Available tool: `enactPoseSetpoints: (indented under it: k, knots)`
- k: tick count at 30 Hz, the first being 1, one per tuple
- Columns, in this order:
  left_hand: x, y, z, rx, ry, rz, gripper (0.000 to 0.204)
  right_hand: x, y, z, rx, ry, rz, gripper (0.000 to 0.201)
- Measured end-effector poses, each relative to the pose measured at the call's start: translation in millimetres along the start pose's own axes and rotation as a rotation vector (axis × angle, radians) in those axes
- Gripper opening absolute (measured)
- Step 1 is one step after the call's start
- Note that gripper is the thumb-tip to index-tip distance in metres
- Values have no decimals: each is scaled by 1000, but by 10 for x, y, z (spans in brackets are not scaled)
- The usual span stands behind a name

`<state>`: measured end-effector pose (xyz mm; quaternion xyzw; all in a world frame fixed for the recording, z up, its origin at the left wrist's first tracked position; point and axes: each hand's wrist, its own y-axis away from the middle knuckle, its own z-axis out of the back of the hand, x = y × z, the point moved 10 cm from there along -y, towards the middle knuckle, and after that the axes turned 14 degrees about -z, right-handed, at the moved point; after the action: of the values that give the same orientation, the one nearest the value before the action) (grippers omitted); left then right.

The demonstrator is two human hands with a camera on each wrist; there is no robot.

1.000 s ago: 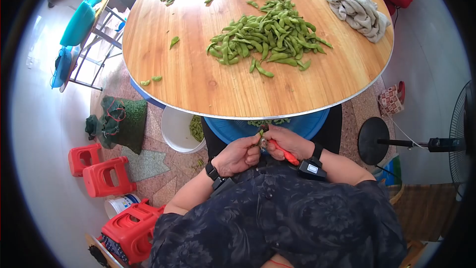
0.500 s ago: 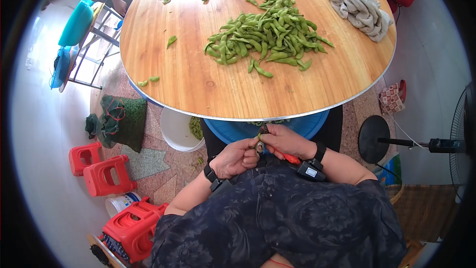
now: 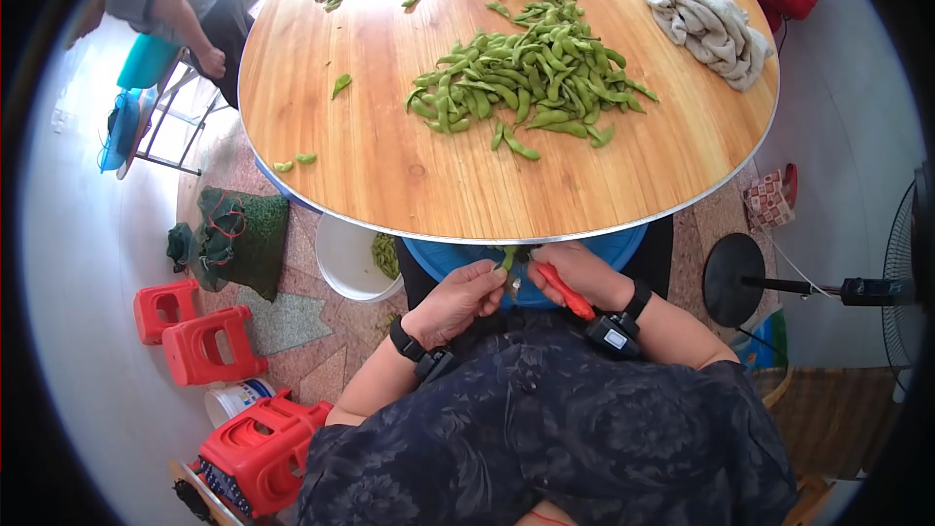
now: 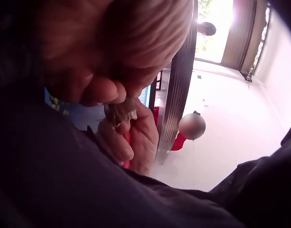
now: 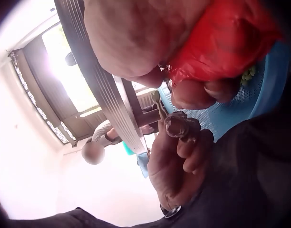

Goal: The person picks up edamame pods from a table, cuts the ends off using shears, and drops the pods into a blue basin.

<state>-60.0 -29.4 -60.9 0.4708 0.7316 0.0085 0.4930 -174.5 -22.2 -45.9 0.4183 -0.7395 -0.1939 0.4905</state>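
Note:
My left hand (image 3: pixel 458 302) pinches a green soybean pod (image 3: pixel 508 257) between thumb and forefinger, just below the table edge. One of its fingers is wrapped in something pale and shiny (image 5: pixel 181 127). Close beside it, my right hand (image 3: pixel 582 278) grips a tool by its red handle (image 3: pixel 567 294), which looks plastic-wrapped in the right wrist view; the tool's working end is hidden. Under both hands stands a blue basin (image 3: pixel 429 258) with green beans in it. A heap of pods (image 3: pixel 531 78) lies on the round wooden table (image 3: pixel 390 170) ahead.
A crumpled cloth (image 3: pixel 706 27) lies at the table's right. On the floor at left are a white bucket (image 3: pixel 341 255) with green pieces, a dark green mesh sack (image 3: pixel 248 239) and red stools (image 3: pixel 214 346). A fan (image 3: pixel 867 288) stands right. Two other people are at the table's far sides.
My hands have drawn slightly apart from being close together, and the pod in my left hand now points up. The person at the far left has moved further into view.

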Motion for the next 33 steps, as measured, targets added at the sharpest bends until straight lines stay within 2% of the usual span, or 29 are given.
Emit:
enactPoseSetpoints:
  k: [3,8,12,17,21,23,24,26,30,32,33]
  knots:
    - [-71,-16,52,-41,-64,-59,15,26,63,-151,69,110,12,15]
    - [-205,4,-51,28,-388,-135,20,53,80,-268,76,87,31,14]
    - [-223,24,-41,33,-498,-151,23,48,60,-308,99,143,58,15]
    - [-396,44,-123,96,-689,-324,27,91,107,-344,90,196,70,15]
    - [-383,52,-110,81,-648,-282,27,94,126,-346,66,248,105,14]
    - [-599,111,-261,124,-1005,-561,26,107,134,-333,27,313,108,14]
    - [-605,116,-288,125,-1004,-560,26,115,136,-324,-10,379,108,14]
    - [-747,216,-477,156,-1169,-748,26,145,163,-362,-13,403,97,14]
    - [-681,174,-345,215,-1064,-642,24,134,138,-403,3,476,119,14]
    - [-123,92,-56,172,-269,-20,25,151,146,-435,22,444,132,13]
    - [-22,100,-65,181,-18,23,20,160,145,-461,44,411,143,13]
